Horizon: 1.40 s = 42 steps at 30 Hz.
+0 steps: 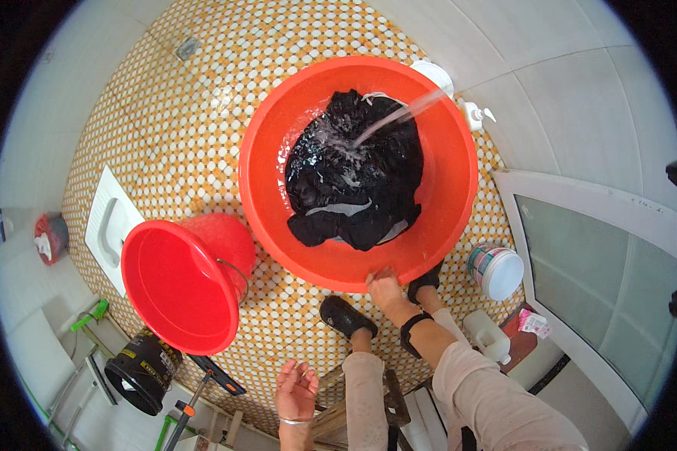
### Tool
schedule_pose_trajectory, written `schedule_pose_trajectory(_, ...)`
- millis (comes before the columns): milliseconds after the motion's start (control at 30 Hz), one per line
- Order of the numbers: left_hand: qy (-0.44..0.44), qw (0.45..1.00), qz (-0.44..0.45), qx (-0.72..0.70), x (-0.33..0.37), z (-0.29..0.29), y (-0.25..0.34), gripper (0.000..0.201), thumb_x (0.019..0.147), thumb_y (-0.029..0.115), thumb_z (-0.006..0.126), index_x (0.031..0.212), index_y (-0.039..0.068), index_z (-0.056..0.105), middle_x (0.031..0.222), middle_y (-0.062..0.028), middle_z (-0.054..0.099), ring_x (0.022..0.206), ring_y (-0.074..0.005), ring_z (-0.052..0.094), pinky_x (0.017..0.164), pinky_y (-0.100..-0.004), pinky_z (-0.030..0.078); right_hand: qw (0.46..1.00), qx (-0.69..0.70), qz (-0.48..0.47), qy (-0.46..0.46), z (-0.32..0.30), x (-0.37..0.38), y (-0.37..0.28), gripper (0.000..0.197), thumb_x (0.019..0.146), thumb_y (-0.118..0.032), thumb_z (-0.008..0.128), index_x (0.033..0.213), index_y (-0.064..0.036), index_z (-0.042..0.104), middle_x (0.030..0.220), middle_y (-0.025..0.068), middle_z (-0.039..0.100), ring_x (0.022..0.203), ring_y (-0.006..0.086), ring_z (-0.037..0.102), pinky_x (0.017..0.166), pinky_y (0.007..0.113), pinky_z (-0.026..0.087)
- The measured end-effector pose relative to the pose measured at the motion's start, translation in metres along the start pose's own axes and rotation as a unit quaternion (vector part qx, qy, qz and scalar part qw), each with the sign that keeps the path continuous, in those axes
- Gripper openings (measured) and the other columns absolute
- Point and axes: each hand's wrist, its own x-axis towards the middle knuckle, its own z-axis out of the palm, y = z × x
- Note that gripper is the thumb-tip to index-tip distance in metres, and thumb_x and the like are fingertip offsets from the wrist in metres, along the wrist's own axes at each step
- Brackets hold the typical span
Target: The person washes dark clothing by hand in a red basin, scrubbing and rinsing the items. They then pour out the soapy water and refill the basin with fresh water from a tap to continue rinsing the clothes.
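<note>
A large orange-red plastic tub point(444, 233) stands on the tiled floor with water and dark clothes point(353, 180) in it. A stream of water point(402, 116) falls from the upper right onto the black cloth, which has some grey patches. At the tub's near edge, my right hand point(384, 288) grips the rim, its fingers curled over it; a black band is round that wrist. My left hand point(296, 389) hangs in the air below the tub, palm up, fingers loosely bent and apart, holding nothing. A bangle circles the left wrist.
Left of the tub stands a red bucket point(184, 282), beside a white squat toilet point(113, 225). A black bucket point(144, 370) sits at lower left. A white pail point(498, 272), a plastic jug point(487, 336) and a pump bottle point(474, 116) line the right side near a glazed door point(587, 263).
</note>
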Motion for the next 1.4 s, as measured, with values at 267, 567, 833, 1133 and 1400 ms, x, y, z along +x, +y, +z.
schedule_pose_trajectory(267,-0.01,0.998,0.005,-0.057,-0.012,-0.008,-0.002,0.019,0.085,0.008,0.056,0.104,0.008,0.057,0.091,-0.0104,0.063,0.079,-0.0223,0.062,0.072,-0.0346,0.053,0.973,0.085,-0.054,-0.21,-0.015,-0.02,-0.013,0.038,0.078,-0.019,0.055,0.112,-0.0027,0.056,0.099,0.0123,0.064,0.09,0.0264,0.062,0.083,0.046,0.044)
schedule_pose_trajectory(567,-0.02,0.991,-0.016,-0.13,-0.009,-0.016,-0.027,0.02,0.086,0.006,0.053,0.106,0.005,0.055,0.091,-0.0125,0.063,0.079,-0.023,0.062,0.071,-0.0355,0.053,0.933,0.241,0.117,0.241,-0.101,0.092,0.113,0.021,0.072,-0.013,0.06,0.092,-0.0047,0.058,0.087,0.016,0.059,0.086,0.0324,0.058,0.068,0.044,0.049)
schedule_pose_trajectory(833,0.021,0.991,-0.032,-0.13,-0.008,-0.022,-0.039,0.021,0.087,0.007,0.052,0.107,0.002,0.054,0.09,-0.0137,0.062,0.079,-0.0242,0.062,0.071,-0.0364,0.053,0.942,0.292,0.156,0.055,-0.129,0.166,0.133,0.071,0.059,-0.031,0.079,0.123,-0.0285,0.048,0.143,0.0212,0.014,0.113,0.0452,0.043,0.089,0.047,0.044)
schedule_pose_trajectory(1133,0.006,0.992,-0.024,-0.126,-0.013,0.005,-0.036,0.018,0.086,0.007,0.053,0.104,0.003,0.055,0.087,-0.013,0.063,0.078,-0.0237,0.062,0.07,-0.0359,0.053,0.906,0.399,0.125,0.064,-0.126,0.159,0.154,0.05,0.061,-0.015,0.069,0.109,-0.0079,0.058,0.102,0.0218,0.059,0.093,0.0341,0.059,0.08,0.039,0.047)
schedule_pose_trajectory(1400,-0.028,0.99,-0.024,-0.136,-0.033,0.046,-0.028,0.018,0.087,0.006,0.051,0.103,0.001,0.055,0.088,-0.0129,0.063,0.077,-0.0231,0.062,0.069,-0.0344,0.054,0.768,0.611,0.185,0.053,-0.195,0.098,0.168,0.066,0.062,-0.015,0.065,0.123,0.0048,0.047,0.099,0.0181,0.062,0.087,0.0256,0.06,0.075,0.034,0.046)
